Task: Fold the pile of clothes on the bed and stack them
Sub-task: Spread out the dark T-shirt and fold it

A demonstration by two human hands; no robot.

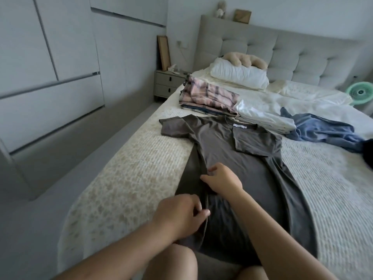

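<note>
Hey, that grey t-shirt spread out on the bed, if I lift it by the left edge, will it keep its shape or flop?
The grey t-shirt will probably flop: its fabric already ripples where the left hand and right hand pinch the left edge. It looks thin and light, lying flat against the bed. The folded-in right sleeve would likely fall open when lifted.

T-shirt point(242, 158) spread lengthwise on the bed point(333, 188), collar toward the headboard point(282, 49); folded stack point(207, 98) behind its collar; loose garment point(323, 132) to the right; pillow point(238, 75) behind the stack; nightstand point(167, 83) left of the bed; both hands on the shirt's left edge
</note>
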